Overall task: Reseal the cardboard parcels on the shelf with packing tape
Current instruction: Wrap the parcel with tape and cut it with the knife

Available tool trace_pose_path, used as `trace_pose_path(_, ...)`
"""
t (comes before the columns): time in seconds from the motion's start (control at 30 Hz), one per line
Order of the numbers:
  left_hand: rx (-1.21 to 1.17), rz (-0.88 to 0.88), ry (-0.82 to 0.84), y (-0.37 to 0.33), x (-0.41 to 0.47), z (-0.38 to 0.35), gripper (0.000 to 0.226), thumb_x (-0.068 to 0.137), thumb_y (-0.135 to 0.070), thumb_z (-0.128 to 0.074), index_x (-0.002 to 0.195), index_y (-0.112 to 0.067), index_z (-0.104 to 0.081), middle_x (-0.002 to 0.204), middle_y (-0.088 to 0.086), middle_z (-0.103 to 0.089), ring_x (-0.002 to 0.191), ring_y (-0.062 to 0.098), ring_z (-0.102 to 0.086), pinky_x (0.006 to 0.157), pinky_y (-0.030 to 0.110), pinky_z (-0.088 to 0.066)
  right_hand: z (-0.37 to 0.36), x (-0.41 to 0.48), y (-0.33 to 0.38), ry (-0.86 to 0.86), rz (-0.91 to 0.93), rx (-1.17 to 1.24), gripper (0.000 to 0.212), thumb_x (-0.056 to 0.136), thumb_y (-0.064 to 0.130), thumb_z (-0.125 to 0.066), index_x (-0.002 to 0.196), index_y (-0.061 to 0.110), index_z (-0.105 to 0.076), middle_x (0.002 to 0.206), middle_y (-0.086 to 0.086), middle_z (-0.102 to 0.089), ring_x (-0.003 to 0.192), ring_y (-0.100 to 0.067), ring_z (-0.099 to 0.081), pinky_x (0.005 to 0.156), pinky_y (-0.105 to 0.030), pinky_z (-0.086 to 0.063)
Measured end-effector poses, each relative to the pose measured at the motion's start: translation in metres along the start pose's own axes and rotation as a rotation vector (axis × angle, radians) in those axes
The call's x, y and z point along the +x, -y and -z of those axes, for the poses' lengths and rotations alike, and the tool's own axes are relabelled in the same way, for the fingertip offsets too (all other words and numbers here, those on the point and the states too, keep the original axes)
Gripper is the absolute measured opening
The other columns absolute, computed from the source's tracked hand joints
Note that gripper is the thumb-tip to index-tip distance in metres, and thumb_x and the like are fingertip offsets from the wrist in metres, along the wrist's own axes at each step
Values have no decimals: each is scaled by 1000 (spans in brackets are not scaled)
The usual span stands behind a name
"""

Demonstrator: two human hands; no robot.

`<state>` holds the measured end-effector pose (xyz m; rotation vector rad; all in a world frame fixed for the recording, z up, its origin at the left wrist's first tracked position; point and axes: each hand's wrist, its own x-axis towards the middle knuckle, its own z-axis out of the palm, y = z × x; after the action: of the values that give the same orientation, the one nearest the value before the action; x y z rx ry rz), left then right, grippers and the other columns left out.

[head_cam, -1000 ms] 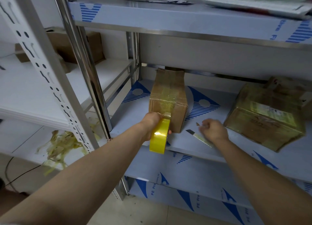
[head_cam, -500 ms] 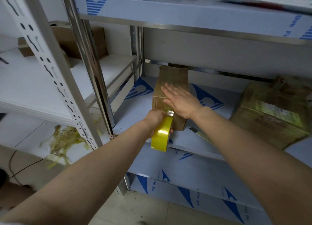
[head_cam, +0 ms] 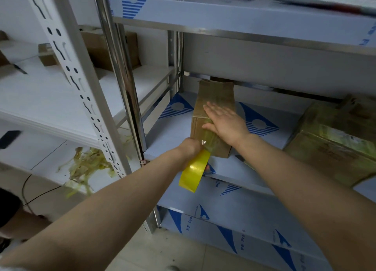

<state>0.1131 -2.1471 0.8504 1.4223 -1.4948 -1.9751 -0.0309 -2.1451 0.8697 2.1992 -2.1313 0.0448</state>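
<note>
Right hand (head_cam: 225, 122) has left the shelf (head_cam: 168, 136) surface and now lies flat, fingers straight, on top of the small cardboard parcel (head_cam: 215, 93) at the shelf's left end. Left hand (head_cam: 190, 150) grips the yellow tape roll (head_cam: 194, 172) just near of the parcel, tape stretched to its front face. A larger parcel (head_cam: 333, 144) sits to the right

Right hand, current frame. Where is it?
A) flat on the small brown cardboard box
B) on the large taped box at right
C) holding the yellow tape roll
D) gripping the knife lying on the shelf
A: the right hand lies with straight fingers on top of the small brown cardboard box, while the left hand grips the yellow roll of packing tape.
</note>
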Motion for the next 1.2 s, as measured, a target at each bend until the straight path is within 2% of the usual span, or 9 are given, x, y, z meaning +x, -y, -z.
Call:
trace_pose_path(0.17, -23, -10, -24, 0, -2, 1, 8, 97, -4, -45, 91, -3, -50, 74, 18, -54, 33, 19, -57, 34, 26, -48, 7, -3, -16, 139, 49, 88, 91, 92, 25, -61, 153, 19, 6, 161, -2, 9, 148, -15, 4, 118, -29, 2)
trace_pose_path(0.3, -39, -6, -1, -1, -2, -1, 5, 97, -4, -46, 99, -3, -51, 76, 18, -55, 35, 20, -58, 36, 27, -50, 11, 1, -19, 210, 78, 73, 99, 88, 9, -64, 151, 22, 12, 159, 1, 15, 147, -14, 10, 116, -28, 6)
trace_pose_path(0.4, -38, -23, -13, -3, -3, -1, 6, 97, -5, -46, 102, -4, -49, 75, 16, -54, 32, 16, -57, 33, 24, -48, 15, 1, -23, 236, 45, 241, 91, 90, 15, -62, 152, 24, 4, 160, 5, 10, 147, -12, 7, 118, -30, 2)
trace_pose_path(0.6, -16, -12, -5, -5, -2, -1, 10, 98, -7, -45, 107, -4, -46, 75, 16, -55, 33, 16, -58, 34, 25, -49, 18, 4, -18, 254, 44, 275, 91, 87, 11, -65, 153, 26, -3, 160, 6, 4, 147, -12, 1, 117, -30, -4)
trace_pose_path(0.7, -36, -13, 21, -6, -1, -2, 4, 97, -7, -47, 99, -5, -49, 76, 16, -56, 35, 18, -59, 37, 26, -51, 10, 0, -11, 41, -46, 303, 75, 91, 35, -61, 151, 28, -19, 160, 9, -11, 147, -12, -12, 117, -33, -13)
trace_pose_path(0.8, -59, -14, 25, -5, 2, -2, 9, 97, -9, -48, 104, -4, -51, 78, 17, -58, 40, 21, -61, 43, 30, -53, 2, 2, -6, -52, -53, 240, 67, 92, 41, -57, 150, 28, -25, 159, 8, -17, 146, -12, -17, 116, -32, -17)
trace_pose_path(1.03, -85, -11, 16, -5, 4, -3, 21, 96, -16, -51, 114, -5, -50, 80, 15, -60, 39, 18, -62, 40, 27, -52, 7, 1, -21, 160, 36, 168, 91, 85, 8, -64, 153, 24, -4, 161, 2, 1, 147, -11, 0, 117, -28, 4)
trace_pose_path(1.1, -110, -16, 25, -4, 2, -5, 21, 97, -17, -49, 114, -6, -49, 80, 15, -61, 41, 18, -63, 42, 28, -53, 13, -7, -16, 40, 13, 411, 84, 83, 1, -60, 152, 25, -19, 160, 5, -11, 146, -10, -7, 116, -26, -3)
trace_pose_path(1.2, -133, -15, 57, -3, 2, -7, 23, 96, -17, -45, 116, -7, -51, 80, 15, -62, 46, 20, -65, 52, 31, -55, 19, -34, 1, -538, -175, 943, 42, 84, -5, -52, 118, 17, -63, 124, 8, -57, 118, -8, -49, 96, -15, -38)
